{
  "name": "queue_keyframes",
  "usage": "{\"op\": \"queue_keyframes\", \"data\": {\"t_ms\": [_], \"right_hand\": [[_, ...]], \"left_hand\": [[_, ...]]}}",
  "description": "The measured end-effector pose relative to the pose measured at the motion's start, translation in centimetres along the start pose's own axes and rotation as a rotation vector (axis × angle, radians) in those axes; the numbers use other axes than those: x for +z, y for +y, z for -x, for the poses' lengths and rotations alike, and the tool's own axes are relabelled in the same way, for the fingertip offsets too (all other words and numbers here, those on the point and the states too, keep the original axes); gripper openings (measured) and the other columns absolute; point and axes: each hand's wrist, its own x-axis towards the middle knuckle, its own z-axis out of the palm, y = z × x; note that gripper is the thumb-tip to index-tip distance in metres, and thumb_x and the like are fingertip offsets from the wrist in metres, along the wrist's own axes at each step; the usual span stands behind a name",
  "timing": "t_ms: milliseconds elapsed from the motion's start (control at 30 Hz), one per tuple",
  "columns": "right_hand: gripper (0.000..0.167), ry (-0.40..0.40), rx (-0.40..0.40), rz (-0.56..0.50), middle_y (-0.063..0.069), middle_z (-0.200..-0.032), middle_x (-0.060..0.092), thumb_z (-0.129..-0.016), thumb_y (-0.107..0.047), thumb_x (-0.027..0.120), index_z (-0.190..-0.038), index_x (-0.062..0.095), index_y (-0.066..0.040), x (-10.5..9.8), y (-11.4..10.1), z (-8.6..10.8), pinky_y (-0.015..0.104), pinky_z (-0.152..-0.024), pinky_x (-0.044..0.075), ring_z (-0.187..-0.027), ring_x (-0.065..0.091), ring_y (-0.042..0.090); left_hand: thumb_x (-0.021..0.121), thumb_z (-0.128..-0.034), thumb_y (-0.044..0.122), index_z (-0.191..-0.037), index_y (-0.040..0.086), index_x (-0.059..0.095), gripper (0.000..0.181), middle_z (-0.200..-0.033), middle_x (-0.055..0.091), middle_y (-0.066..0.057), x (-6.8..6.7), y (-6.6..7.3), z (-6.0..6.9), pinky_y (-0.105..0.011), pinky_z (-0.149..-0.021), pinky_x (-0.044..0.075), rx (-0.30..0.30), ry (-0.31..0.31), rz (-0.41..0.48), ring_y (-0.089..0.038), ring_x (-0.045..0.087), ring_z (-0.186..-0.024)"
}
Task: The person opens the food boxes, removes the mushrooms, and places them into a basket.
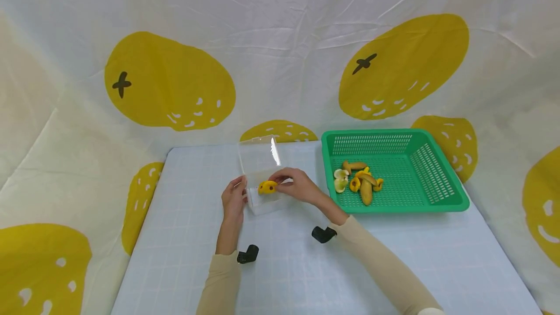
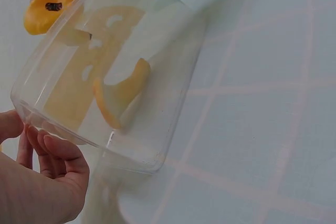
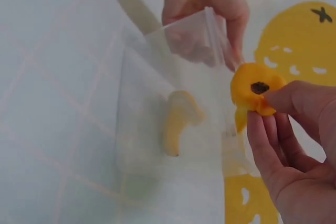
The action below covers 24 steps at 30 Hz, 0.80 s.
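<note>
A clear plastic box [image 1: 261,206] stands on the table with its hinged lid [image 1: 260,155] raised at the back. My left hand [image 1: 234,199] pinches the box's left rim between thumb and fingers, plainest in the left wrist view. Over the box's opening, my right hand [image 1: 299,186] pinches a rounded yellow-orange piece [image 3: 241,85] with a dark spot; its exact kind is unclear. Through the clear wall, a curved yellow piece [image 2: 122,95] shows inside the box. That same curved piece [image 3: 176,127] appears hazy in the right wrist view.
To the right sits a green slotted basket [image 1: 402,209]. In its left part lie brown mushroom-like pieces [image 1: 366,192], yellow pieces [image 1: 355,184] and whitish-green curved pieces [image 1: 341,184]. A pale checked cloth [image 1: 183,218] covers the table. A fruit-print curtain [image 1: 284,72] hangs behind.
</note>
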Motion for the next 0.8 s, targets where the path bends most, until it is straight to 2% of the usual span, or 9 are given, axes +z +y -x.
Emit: {"op": "queue_keyframes", "data": {"t_ms": [133, 333, 567, 800], "right_hand": [[0.024, 0.01, 0.011, -0.055, 0.012, -0.119, 0.07, -0.096, 0.004, 0.065, -0.12, 0.07, 0.0, -1.0, -0.3, 0.3, 0.033, -0.096, 0.055, -0.105, 0.063, 0.024], [0.025, 0.045, -0.012, -0.05, 0.015, -0.12, 0.07, -0.098, 0.003, 0.065, -0.122, 0.069, 0.003, -2.4, -0.7, 1.0, 0.039, -0.099, 0.053, -0.108, 0.064, 0.028], [0.026, 0.165, 0.029, -0.12, 0.018, -0.121, 0.068, -0.1, -0.002, 0.066, -0.125, 0.067, 0.003, -3.7, -0.7, 2.2, 0.033, -0.093, 0.056, -0.109, 0.064, 0.032], [0.028, 0.281, 0.03, -0.167, 0.021, -0.124, 0.066, -0.098, 0.0, 0.068, -0.126, 0.067, 0.005, -5.8, -0.2, 3.5, 0.023, -0.088, 0.056, -0.109, 0.062, 0.034]], "left_hand": [[0.07, -0.0994, 0.034, -0.131, 0.008, 0.066, 0.041, -0.11, 0.059, -0.005, 0.0, 0.1, 0.1, -0.021, -0.067, 0.045, -0.003, -0.002, 0.001, -0.02, 0.052, -0.09], [0.071, -0.0994, 0.032, -0.129, 0.008, 0.067, 0.039, -0.104, 0.06, -0.001, 0.1, 0.1, 0.0, -0.023, -0.067, 0.045, -0.005, 0.005, 0.011, -0.018, 0.052, -0.089], [0.07, -0.0996, 0.035, -0.13, 0.009, 0.066, 0.04, -0.116, 0.06, -0.007, 0.1, 0.1, 0.0, -0.025, -0.073, 0.046, -0.012, 0.002, 0.002, -0.021, 0.052, -0.095], [0.069, -0.1002, 0.036, -0.129, 0.011, 0.066, 0.038, -0.113, 0.059, -0.005, 0.2, 0.2, 0.2, -0.026, -0.077, 0.046, -0.023, 0.013, -0.025, -0.023, 0.051, -0.097]]}}
